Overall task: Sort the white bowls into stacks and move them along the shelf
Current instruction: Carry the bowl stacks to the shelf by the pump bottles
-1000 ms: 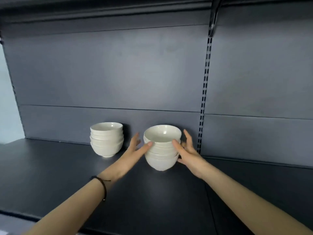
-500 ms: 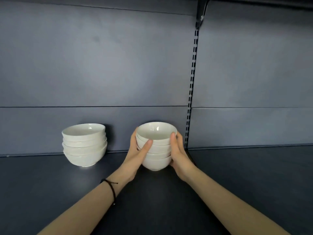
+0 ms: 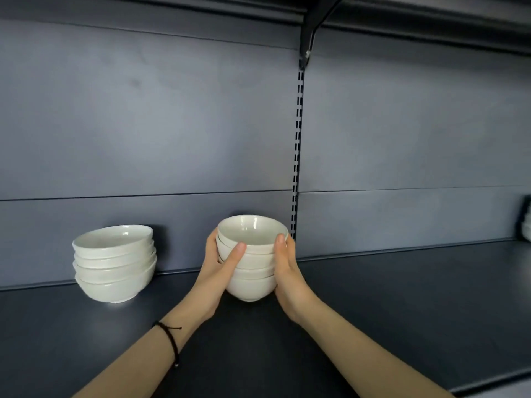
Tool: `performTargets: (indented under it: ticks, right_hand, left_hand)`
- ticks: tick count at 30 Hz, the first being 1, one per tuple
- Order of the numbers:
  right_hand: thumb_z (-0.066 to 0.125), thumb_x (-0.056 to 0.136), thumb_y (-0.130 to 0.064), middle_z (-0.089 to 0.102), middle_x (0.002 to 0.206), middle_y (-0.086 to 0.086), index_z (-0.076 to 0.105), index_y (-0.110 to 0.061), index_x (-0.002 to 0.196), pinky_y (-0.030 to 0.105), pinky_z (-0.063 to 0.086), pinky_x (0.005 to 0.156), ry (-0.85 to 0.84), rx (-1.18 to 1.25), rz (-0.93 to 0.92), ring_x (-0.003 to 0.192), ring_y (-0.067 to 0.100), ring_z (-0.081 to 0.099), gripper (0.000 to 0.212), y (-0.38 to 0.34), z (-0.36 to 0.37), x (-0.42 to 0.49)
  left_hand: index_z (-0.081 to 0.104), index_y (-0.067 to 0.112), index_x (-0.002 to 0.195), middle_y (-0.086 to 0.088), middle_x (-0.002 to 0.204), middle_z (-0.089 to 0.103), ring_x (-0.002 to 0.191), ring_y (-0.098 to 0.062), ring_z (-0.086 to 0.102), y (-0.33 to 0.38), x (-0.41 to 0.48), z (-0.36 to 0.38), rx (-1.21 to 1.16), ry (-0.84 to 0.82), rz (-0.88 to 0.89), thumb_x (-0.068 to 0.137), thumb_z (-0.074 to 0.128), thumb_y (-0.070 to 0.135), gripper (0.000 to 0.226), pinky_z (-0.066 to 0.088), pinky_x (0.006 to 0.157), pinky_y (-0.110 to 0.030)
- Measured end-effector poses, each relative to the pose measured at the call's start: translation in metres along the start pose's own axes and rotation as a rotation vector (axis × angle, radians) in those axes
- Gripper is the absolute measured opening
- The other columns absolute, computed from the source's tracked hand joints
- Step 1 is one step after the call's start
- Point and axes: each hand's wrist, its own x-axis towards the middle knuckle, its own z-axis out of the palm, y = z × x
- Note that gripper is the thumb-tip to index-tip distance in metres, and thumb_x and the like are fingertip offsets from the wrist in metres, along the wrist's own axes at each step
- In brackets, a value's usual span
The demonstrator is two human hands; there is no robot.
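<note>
Bowls, small stack (image 3: 250, 265): four or so nested, rims up, axis upright, toward the back edge of the shelf (image 3: 402, 305). Notes run front to back.

Front edge: both forearms reach in over it. A dark cord band (image 3: 169, 343) sits on the left wrist.

Mid-shelf: left hand (image 3: 218, 271) wraps the stack's left flank, with the thumb across the front wall near the second rim and the fingers curled out of sight behind. Right hand (image 3: 287, 268) does the same on the right flank, thumb tip at the top rim. Both hands grip the stack and hold nothing else. Cannot tell whether its foot rests on the shelf or hangs just above it.

Key relation: the stack lies squarely between the two hands, neither nearer, so the load is shared. Judgement: any slide or carry along the shelf needs equal squeeze and level rims, or the top bowl may shift in its nest.

Back-left: wide stack (image 3: 115, 262) of shallower bowls stands on the shelf, rims slightly tilted, well apart from the held one and close to the back panel (image 3: 143, 124). It blocks the way left. To the right the shelf runs on past the slotted upright (image 3: 298, 139), which is just behind the held stack. That looks the likelier direction.

Far right edge: something white (image 3: 528, 225), cut off by the frame, not identifiable. Top: bracket (image 3: 311, 33) on the upright.
</note>
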Motion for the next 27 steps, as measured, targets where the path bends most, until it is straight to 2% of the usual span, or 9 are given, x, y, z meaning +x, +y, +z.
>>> performTargets:
  ticks: [4,9,12,14,16,18,20,24,27]
  right_hand:
    - [0.04,0.074,-0.074,0.054,0.137,-0.009,0.032,-0.043,0.139,0.039,0.045,0.108,0.029,-0.031,-0.04,0.125,0.009,0.054,0.072,-0.023,-0.032,-0.014]
    - [0.039,0.076,-0.073,0.056,0.135,-0.01,0.039,-0.049,0.128,0.039,0.046,0.108,0.062,-0.053,-0.08,0.123,0.007,0.055,0.057,-0.054,-0.096,-0.043]
    - [0.043,0.078,-0.079,0.055,0.137,-0.01,0.033,-0.043,0.139,0.043,0.045,0.109,0.069,-0.076,-0.098,0.125,0.008,0.055,0.071,-0.069,-0.144,-0.063]
    - [0.054,0.072,-0.08,0.054,0.139,-0.012,0.029,-0.046,0.141,0.042,0.044,0.11,0.065,-0.099,-0.113,0.128,0.007,0.053,0.081,-0.078,-0.179,-0.078]
    - [0.066,0.067,-0.076,0.055,0.139,-0.015,0.029,-0.048,0.141,0.041,0.044,0.11,0.06,-0.114,-0.114,0.128,0.007,0.053,0.087,-0.088,-0.212,-0.092]
    - [0.072,0.071,-0.064,0.056,0.138,-0.014,0.03,-0.047,0.14,0.038,0.047,0.107,0.055,-0.113,-0.13,0.126,0.007,0.056,0.083,-0.098,-0.247,-0.106]
    - [0.075,0.073,-0.054,0.058,0.136,-0.012,0.03,-0.044,0.141,0.033,0.051,0.101,0.054,-0.106,-0.143,0.123,0.007,0.058,0.082,-0.107,-0.281,-0.119]
    - [0.079,0.075,-0.042,0.059,0.133,-0.01,0.03,-0.039,0.142,0.025,0.054,0.089,0.066,-0.11,-0.152,0.119,0.006,0.06,0.083,-0.122,-0.339,-0.14]
    - [0.082,0.071,-0.035,0.06,0.131,-0.008,0.03,-0.037,0.143,0.023,0.055,0.084,0.104,-0.117,-0.155,0.116,0.007,0.062,0.089,-0.13,-0.378,-0.15]
  left_hand:
    - [0.035,0.037,0.137,0.013,0.131,0.056,0.116,-0.003,0.057,0.01,-0.001,0.041,-0.022,-0.023,0.001,0.06,0.068,0.063,0.088,0.048,0.099,-0.033]
    - [0.033,0.034,0.139,0.01,0.132,0.055,0.12,-0.009,0.055,0.014,-0.009,0.118,-0.064,-0.049,-0.008,0.068,0.07,0.062,0.084,0.047,0.103,-0.04]
    - [0.035,0.035,0.138,0.01,0.132,0.056,0.118,-0.006,0.056,0.014,-0.016,0.17,-0.093,-0.087,-0.002,0.074,0.07,0.06,0.076,0.047,0.101,-0.035]
    - [0.037,0.037,0.135,0.011,0.13,0.057,0.116,-0.005,0.057,0.013,-0.021,0.206,-0.097,-0.108,-0.014,0.07,0.07,0.059,0.076,0.049,0.099,-0.034]
    - [0.038,0.039,0.133,0.012,0.128,0.058,0.115,-0.005,0.058,0.011,-0.025,0.24,-0.108,-0.125,-0.021,0.066,0.07,0.059,0.076,0.049,0.097,-0.033]
    - [0.039,0.04,0.13,0.012,0.127,0.059,0.113,-0.004,0.059,0.011,-0.032,0.278,-0.127,-0.145,-0.028,0.068,0.071,0.061,0.072,0.05,0.092,-0.027]
    - [0.039,0.038,0.129,0.012,0.127,0.058,0.111,-0.003,0.06,0.01,-0.039,0.315,-0.145,-0.153,-0.029,0.071,0.071,0.061,0.07,0.049,0.088,-0.024]
    - [0.039,0.041,0.126,0.014,0.125,0.058,0.111,-0.004,0.059,0.005,-0.045,0.378,-0.159,-0.165,-0.044,0.059,0.066,0.058,0.074,0.05,0.087,-0.024]
    - [0.036,0.041,0.128,0.014,0.123,0.057,0.11,-0.004,0.058,0.0,-0.044,0.418,-0.158,-0.185,-0.057,0.059,0.066,0.057,0.076,0.05,0.084,-0.024]
